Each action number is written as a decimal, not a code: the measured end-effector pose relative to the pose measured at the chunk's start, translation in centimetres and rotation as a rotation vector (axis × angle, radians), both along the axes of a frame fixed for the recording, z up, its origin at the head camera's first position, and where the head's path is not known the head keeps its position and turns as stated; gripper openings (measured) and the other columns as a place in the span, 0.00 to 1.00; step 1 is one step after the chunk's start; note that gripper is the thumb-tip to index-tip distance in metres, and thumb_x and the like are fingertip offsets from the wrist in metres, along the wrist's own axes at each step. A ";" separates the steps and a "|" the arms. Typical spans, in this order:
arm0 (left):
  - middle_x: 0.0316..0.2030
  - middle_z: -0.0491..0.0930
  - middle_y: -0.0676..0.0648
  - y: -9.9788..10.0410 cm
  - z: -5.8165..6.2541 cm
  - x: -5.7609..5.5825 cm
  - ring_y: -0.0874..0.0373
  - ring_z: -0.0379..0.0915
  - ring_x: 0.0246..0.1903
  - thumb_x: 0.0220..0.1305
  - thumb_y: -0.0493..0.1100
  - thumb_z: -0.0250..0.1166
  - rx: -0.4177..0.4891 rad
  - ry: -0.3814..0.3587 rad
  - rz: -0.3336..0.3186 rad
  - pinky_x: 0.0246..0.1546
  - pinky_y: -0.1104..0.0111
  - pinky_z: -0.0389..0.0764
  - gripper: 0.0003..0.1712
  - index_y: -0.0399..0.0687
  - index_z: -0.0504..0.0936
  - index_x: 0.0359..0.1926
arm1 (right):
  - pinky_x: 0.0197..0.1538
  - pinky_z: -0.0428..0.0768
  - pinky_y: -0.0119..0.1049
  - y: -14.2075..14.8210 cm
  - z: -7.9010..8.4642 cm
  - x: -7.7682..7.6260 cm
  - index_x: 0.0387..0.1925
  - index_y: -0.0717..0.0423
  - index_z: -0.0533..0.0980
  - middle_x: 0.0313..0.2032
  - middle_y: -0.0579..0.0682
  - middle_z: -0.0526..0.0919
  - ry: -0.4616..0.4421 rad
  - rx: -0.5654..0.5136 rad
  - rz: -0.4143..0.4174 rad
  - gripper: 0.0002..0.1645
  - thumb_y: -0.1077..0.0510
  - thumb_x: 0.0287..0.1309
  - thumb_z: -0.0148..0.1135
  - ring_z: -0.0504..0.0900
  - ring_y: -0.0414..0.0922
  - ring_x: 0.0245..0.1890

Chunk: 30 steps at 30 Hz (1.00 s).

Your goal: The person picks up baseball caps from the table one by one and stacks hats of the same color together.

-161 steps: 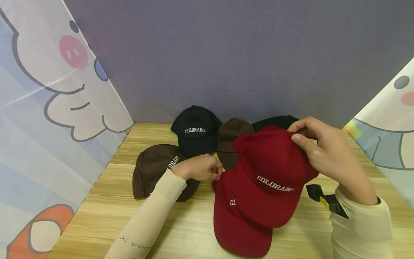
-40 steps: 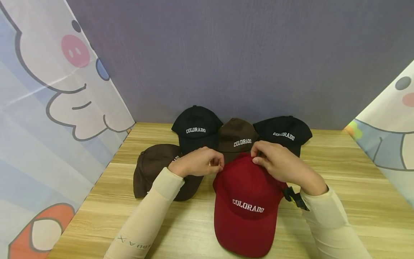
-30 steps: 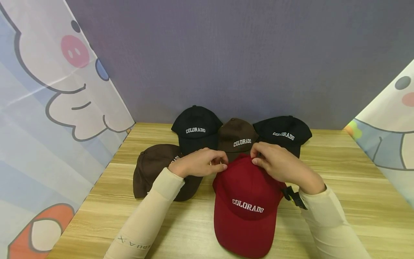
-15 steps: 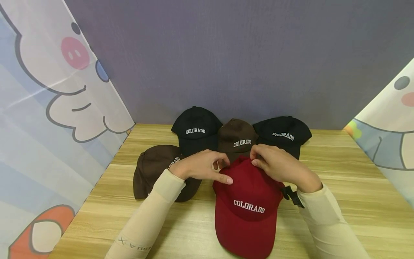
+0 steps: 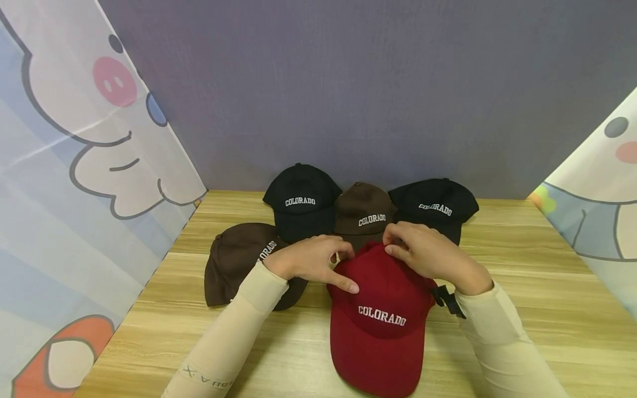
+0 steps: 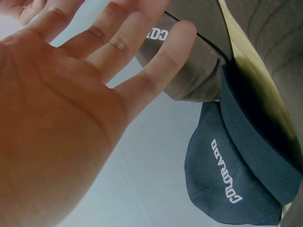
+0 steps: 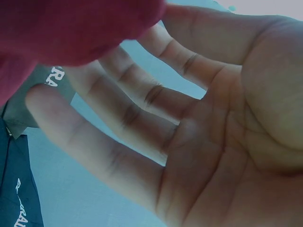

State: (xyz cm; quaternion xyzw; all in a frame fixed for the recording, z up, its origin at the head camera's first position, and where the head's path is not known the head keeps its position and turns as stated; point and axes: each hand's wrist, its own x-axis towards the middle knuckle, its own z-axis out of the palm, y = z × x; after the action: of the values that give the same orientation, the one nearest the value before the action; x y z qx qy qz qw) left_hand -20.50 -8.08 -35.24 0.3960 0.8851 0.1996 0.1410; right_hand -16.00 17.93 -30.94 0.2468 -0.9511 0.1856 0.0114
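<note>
One red cap at the near middle of the wood-grain table, brim toward the wearer, white COLORADO lettering facing up. Right hand pinches cloth at the top of its crown between thumb and forefinger; remaining fingers loosely extended in the right wrist view. Left hand relaxed at the crown's left side, thumb reaching over the front, fingers slightly bent by the edge; whether the thumb presses, cannot tell. Behind, a row of three: left black cap, middle brown cap, right black cap, each lettered the same. Middle one's brim partly hidden by red crown and hands. Side brown cap lies left, turned sideways, partly under the left forearm's line of sight. Grey wall beyond.
</note>
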 end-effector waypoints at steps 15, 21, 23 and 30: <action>0.38 0.80 0.61 0.2 -0.2 -0.2 0.58 0.77 0.44 0.53 0.73 0.72 -0.024 0.011 -0.007 0.42 0.68 0.77 0.32 0.59 0.82 0.50 | 0.40 0.78 0.37 2.0 0.4 -0.2 0.49 0.50 0.79 0.37 0.40 0.83 -0.163 -0.006 0.099 0.16 0.49 0.65 0.69 0.78 0.36 0.35; 0.37 0.79 0.60 0.1 -0.3 -0.2 0.61 0.75 0.41 0.53 0.72 0.72 -0.028 0.015 -0.001 0.41 0.68 0.77 0.32 0.59 0.82 0.49 | 0.41 0.78 0.35 2.8 0.5 -0.4 0.54 0.52 0.77 0.41 0.42 0.83 -0.244 0.003 0.142 0.25 0.43 0.63 0.69 0.78 0.36 0.36; 0.36 0.79 0.59 0.1 -0.4 -0.2 0.62 0.74 0.40 0.53 0.72 0.72 -0.029 0.015 0.002 0.40 0.68 0.77 0.31 0.59 0.82 0.49 | 0.41 0.78 0.35 2.9 0.6 -0.4 0.54 0.53 0.77 0.41 0.42 0.83 -0.259 -0.002 0.144 0.26 0.43 0.63 0.69 0.78 0.36 0.36; 0.35 0.80 0.57 0.1 -0.6 -0.2 0.62 0.74 0.38 0.54 0.72 0.72 -0.030 0.017 0.002 0.39 0.69 0.77 0.31 0.58 0.81 0.48 | 0.37 0.78 0.33 3.3 0.5 -0.5 0.55 0.55 0.77 0.39 0.43 0.82 -0.333 -0.023 0.132 0.30 0.42 0.60 0.72 0.79 0.37 0.34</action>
State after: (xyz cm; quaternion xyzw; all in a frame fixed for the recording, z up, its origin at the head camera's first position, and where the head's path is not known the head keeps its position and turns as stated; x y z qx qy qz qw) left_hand -20.70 -7.95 -35.82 0.3946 0.8896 0.1832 0.1393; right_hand -16.50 21.19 -30.40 0.2744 -0.9194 0.2348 -0.1555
